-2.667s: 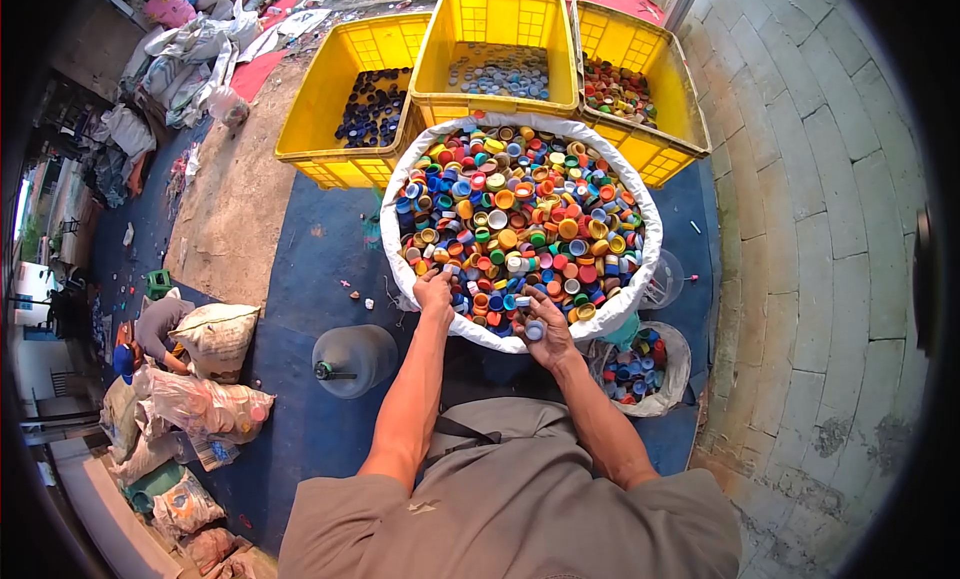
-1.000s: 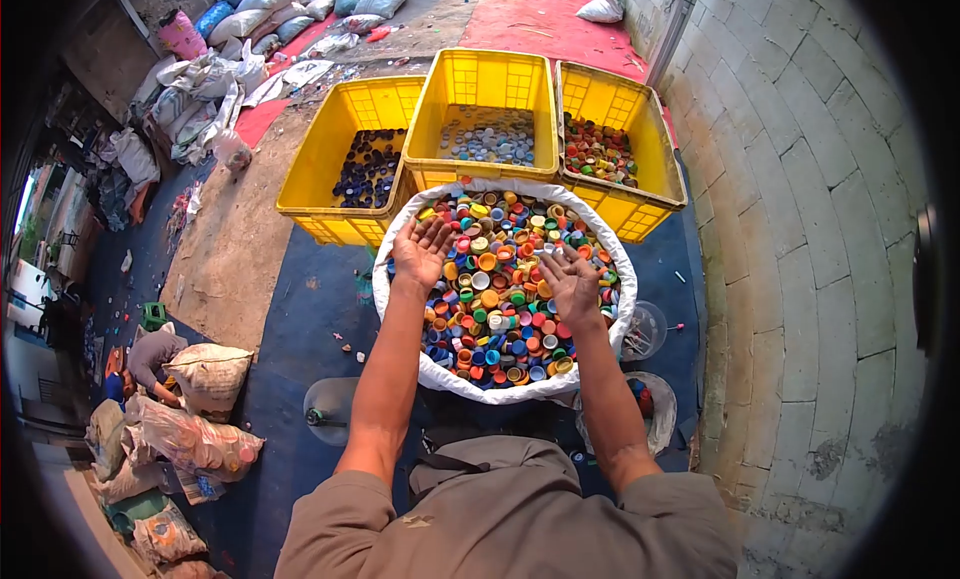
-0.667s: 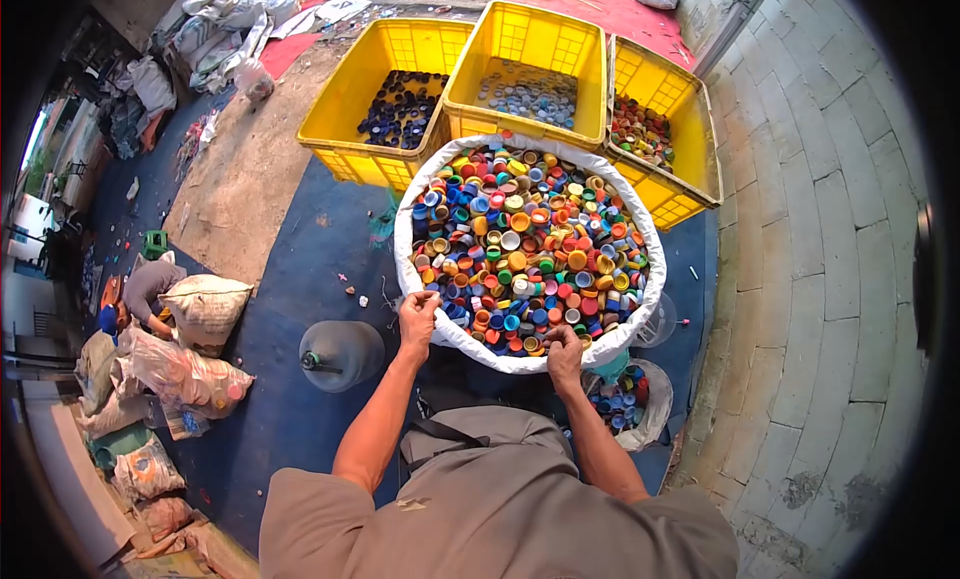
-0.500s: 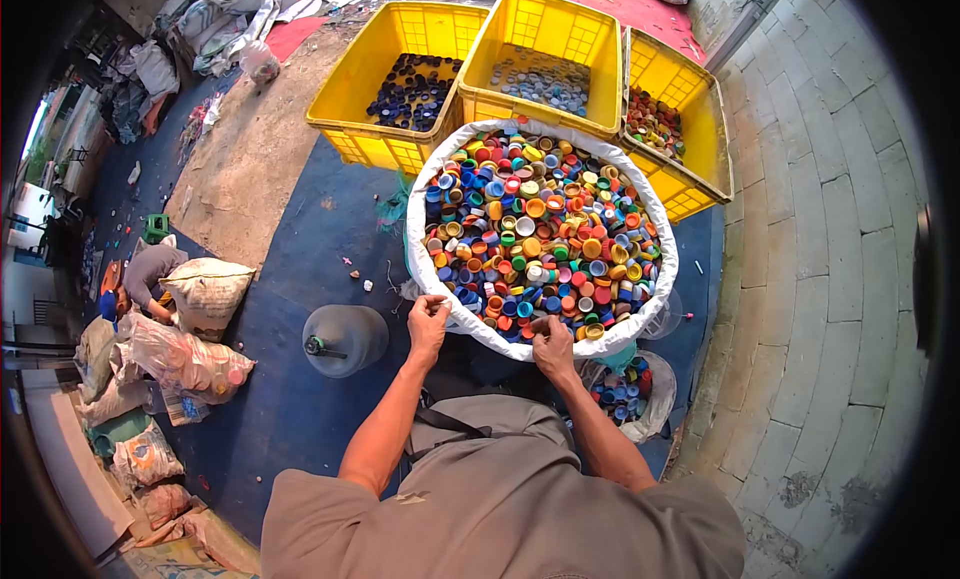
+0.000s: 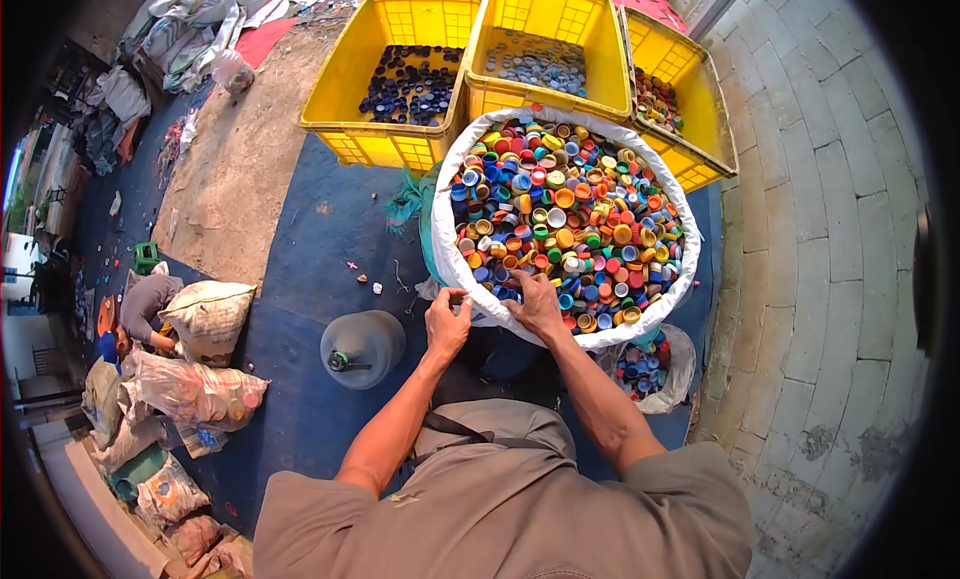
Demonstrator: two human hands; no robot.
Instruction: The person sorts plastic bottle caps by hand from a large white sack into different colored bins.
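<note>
Bottle caps of many colours [image 5: 565, 229] fill a large sack with a rolled white rim [image 5: 680, 204]. My left hand [image 5: 448, 321] is at the near left of the rim, its fingers bent together; what lies between them, if anything, is too small to make out. My right hand [image 5: 537, 304] reaches over the near rim, with its fingertips at the caps along the edge. Whether a cap is between those fingers cannot be seen. Behind the sack stand three yellow crates: one with dark blue caps [image 5: 322, 104], one with pale caps [image 5: 470, 79], one with mixed red caps [image 5: 733, 154].
A clear plastic jug [image 5: 362, 349] stands left of my arms. A smaller bag of caps [image 5: 680, 379] is below the sack on the right. A block wall [image 5: 830, 239] runs along the right. At the far left, a person [image 5: 148, 304] bends beside stuffed sacks [image 5: 210, 324].
My right hand has moved left and up, over the rim to the caps. My left hand is now slightly lower and further right. The view has shifted, so the sack appears further right.
</note>
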